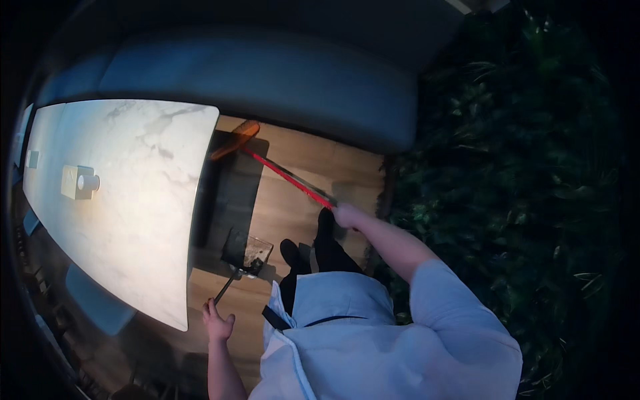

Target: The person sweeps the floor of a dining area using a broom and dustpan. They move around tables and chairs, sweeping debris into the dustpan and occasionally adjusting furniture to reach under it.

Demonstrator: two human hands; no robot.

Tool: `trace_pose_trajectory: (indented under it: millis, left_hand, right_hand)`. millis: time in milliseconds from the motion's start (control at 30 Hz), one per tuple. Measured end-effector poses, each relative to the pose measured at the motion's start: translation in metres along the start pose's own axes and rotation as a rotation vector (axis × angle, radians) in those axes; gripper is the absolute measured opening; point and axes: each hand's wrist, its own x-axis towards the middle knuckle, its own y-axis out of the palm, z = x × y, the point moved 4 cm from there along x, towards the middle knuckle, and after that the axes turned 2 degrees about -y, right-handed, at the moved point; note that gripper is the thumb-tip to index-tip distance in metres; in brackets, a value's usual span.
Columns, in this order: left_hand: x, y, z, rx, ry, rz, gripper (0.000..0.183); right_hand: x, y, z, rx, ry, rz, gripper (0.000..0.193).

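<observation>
My right hand [347, 217] is wrapped round the red handle of a broom [287, 177], which slants away toward the far left. Its orange-brown head [238, 139] is down by the corner of the table, between the table and the bench. My left hand [218, 323] grips the end of the thin dark handle of a dustpan [235, 249], thumb sticking out to the side. The dustpan sits low over the wooden floor, left of my shoes, with some pale and dark bits in it that I cannot make out.
A white marble-patterned table [147, 200] stands on the left, with a box [78, 182] and a small white cylinder on it. A blue upholstered bench [267, 87] runs along the far side. Dense green foliage [493, 200] fills the right. A pale blue chair [100, 303] is beside the table.
</observation>
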Motion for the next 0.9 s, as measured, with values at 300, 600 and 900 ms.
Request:
trace_pose_trajectory:
  millis: [300,600,900]
  left_hand:
    - [0.036,0.063,0.069,-0.163,0.035,0.065,0.045]
    - [0.057,0.059,0.007,-0.282,-0.093,0.512,0.015]
    - [0.107,0.068,-0.036,-0.558,-0.047,0.378,0.002]
  right_hand:
    - [-0.126,-0.021,-0.15,-0.264,0.358,-0.012,0.049]
    - [-0.309,0.077,-0.24,-0.032,0.645,0.104,0.055]
    - [-0.39,0.059,-0.199,0.234,0.75,-0.099,0.052]
